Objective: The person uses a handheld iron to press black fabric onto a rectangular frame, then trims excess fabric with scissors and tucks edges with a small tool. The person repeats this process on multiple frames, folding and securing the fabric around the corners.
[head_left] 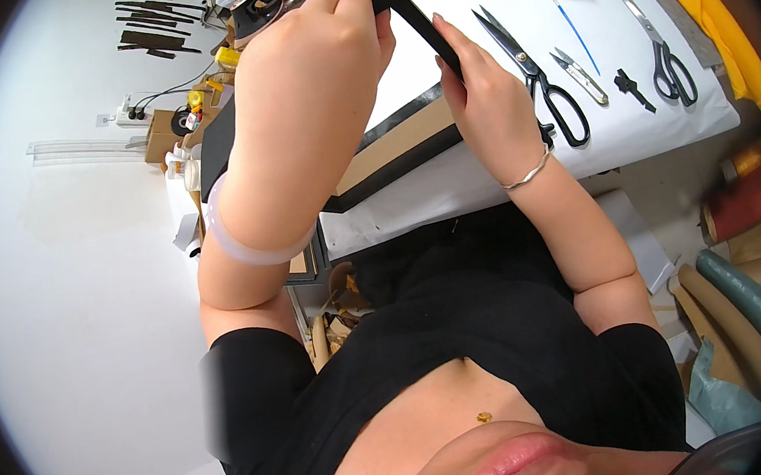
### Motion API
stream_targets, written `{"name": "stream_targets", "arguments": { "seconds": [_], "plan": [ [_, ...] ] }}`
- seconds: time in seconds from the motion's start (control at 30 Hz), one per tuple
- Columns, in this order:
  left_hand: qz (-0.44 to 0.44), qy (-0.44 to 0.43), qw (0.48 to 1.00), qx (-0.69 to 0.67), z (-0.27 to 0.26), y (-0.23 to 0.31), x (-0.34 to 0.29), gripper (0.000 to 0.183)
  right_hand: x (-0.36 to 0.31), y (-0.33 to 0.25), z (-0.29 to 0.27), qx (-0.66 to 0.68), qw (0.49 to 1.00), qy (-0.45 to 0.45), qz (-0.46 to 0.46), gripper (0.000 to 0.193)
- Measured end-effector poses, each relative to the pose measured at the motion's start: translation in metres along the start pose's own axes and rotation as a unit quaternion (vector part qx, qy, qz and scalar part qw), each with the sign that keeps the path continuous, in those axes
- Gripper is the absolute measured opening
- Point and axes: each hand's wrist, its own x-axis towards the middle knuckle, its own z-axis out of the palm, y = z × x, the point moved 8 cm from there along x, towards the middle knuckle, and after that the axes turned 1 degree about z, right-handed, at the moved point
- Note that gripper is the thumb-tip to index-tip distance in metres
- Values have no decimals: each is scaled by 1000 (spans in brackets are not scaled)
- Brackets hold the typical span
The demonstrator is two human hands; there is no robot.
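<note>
Both my hands are closed on a flat black strip [420, 28] that slants across the top of the view. My left hand [325, 37] grips its far left end, with the fingertips over the top. Farther down the strip, my right hand [489, 103] holds its edge between thumb and fingers. Below it on the white-covered table [371, 229] lies a black-edged piece with a brown inner face [404, 144]. My left forearm hides part of this piece. Whether the strip is joined to it I cannot tell.
Right of my right hand lie black scissors [524, 63], thread snips [580, 76], a blue brush [573, 31], a small black piece [632, 90] and long-bladed scissors [655, 42]. Yellow material [698, 15] hangs along the right table edge. Material rolls [754, 311] stand lower right.
</note>
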Motion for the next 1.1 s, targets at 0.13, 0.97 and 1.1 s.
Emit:
{"name": "stream_targets", "arguments": {
  "seconds": [0.13, 0.97, 1.1],
  "plan": [
    [8, 48, 997, 56, -1, 7, -7, 23, -4, -1, 0, 2, 1000, 9, -7, 58],
    [37, 39, 998, 14, 4, -6, -13, 28, 1, -4, 2, -27, 1000, 14, -5, 50],
    [49, 76, 996, 14, 6, -10, -23, 27, 0, -5, 3, -33, 999, 10, 2, 49]
  ]
}}
